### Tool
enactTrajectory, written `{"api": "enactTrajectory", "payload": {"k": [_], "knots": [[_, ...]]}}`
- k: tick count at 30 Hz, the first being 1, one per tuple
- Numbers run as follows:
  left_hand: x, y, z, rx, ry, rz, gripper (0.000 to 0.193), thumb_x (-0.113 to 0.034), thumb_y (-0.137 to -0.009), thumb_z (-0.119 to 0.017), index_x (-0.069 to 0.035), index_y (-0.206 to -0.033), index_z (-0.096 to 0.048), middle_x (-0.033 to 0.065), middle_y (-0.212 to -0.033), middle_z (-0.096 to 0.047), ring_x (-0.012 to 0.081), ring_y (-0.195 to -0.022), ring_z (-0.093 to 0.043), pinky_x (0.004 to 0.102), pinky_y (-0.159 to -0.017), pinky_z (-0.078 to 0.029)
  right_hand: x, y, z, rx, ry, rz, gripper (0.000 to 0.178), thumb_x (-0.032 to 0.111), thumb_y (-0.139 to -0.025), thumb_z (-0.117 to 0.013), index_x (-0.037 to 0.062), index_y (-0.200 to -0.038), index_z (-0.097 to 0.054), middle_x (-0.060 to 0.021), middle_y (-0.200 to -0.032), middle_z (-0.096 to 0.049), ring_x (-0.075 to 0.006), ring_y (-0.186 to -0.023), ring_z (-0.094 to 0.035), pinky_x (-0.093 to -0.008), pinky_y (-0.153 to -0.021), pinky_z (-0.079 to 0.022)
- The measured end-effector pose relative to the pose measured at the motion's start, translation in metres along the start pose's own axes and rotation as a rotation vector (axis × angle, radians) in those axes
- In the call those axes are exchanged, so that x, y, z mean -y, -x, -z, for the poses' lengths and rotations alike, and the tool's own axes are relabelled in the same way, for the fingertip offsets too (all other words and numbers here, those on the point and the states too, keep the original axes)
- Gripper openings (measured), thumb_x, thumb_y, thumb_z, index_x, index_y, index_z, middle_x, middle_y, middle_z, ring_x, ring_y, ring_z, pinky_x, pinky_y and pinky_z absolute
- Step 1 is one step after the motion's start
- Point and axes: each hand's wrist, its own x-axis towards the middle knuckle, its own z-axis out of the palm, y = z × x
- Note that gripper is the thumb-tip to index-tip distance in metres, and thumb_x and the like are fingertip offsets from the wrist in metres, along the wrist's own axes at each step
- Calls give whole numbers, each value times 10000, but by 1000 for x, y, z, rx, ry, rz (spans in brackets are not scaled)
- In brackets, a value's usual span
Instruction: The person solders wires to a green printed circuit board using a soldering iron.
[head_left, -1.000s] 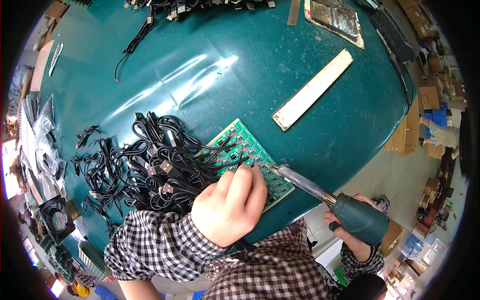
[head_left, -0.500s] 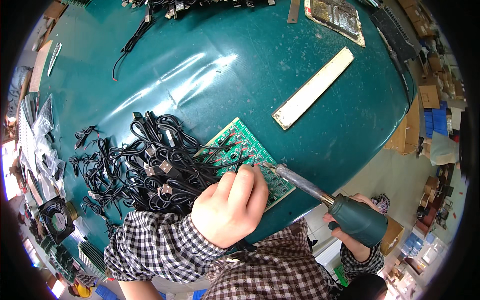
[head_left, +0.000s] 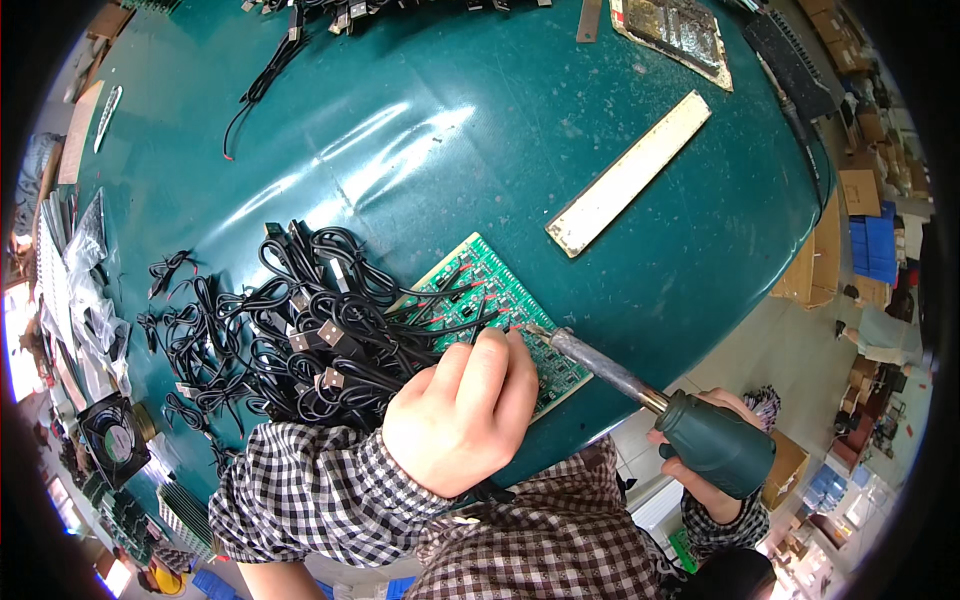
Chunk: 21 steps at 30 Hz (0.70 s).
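Note:
My left hand (head_left: 465,410) is closed, its fingertips pinched at a black cable (head_left: 487,491) end over a green circuit board (head_left: 476,262). The fingers hide most of that cable; part of it shows below the palm. In my right hand (head_left: 712,488) is a soldering iron (head_left: 715,440) with a dark green handle and a long metal barrel. Its tip meets the board just beside my left fingertips, where red wire ends show. Several black cables with red leads lie across the board. They run from a heap of coiled USB cables (head_left: 330,345) left of it.
A long pale strip (head_left: 630,175) lies beyond the board on the green mat. At the far right are a stained tray (head_left: 675,40) and a black soldering-iron stand (head_left: 790,60). More cables (head_left: 350,12) are bunched at the far edge. A fan (head_left: 112,440) stands at the left.
Both hands, the iron and the board hold nearly the same place. At the far right, in the background, a pale figure or cloth has shifted.

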Motion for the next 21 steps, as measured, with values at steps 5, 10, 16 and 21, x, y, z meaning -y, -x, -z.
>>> {"api": "enactTrajectory", "payload": {"k": [5,10,16,21], "knots": [[0,0,1,5,2,8,359,-115,-735,-658,34,-1060,-688,93,-974,-580,127,-733,-584,210,-551,-471,2,-4,4,38,40,40,550,295,-708,-928,-22,-1100,-709,-137,-998,-722,-248,-806,-686,-327,-708,-572],[-1,0,-1,-7,-5,7,353,-109,-737,-661,32,-1059,-689,91,-974,-580,126,-730,-581,211,-549,-469,1,-1,2,31,71,49,545,297,-708,-927,-20,-1094,-710,-139,-997,-721,-252,-801,-682,-329,-708,-572],[0,1,-2,-15,0,-2,346,-101,-739,-668,32,-1058,-690,96,-976,-584,133,-730,-583,215,-544,-469,11,1,-2,-57,-161,-232,372,363,-790,-870,42,-965,-802,-57,-1031,-699,-198,-941,-590,-337,-807,-483],[-3,-2,8,43,50,42,347,-51,-748,-686,42,-1083,-693,116,-991,-587,165,-759,-612,251,-599,-518,-5,14,-1,-29,-92,-161,578,330,-712,-927,-31,-1100,-696,-145,-965,-706,-251,-784,-684,-333,-698,-568]]}}
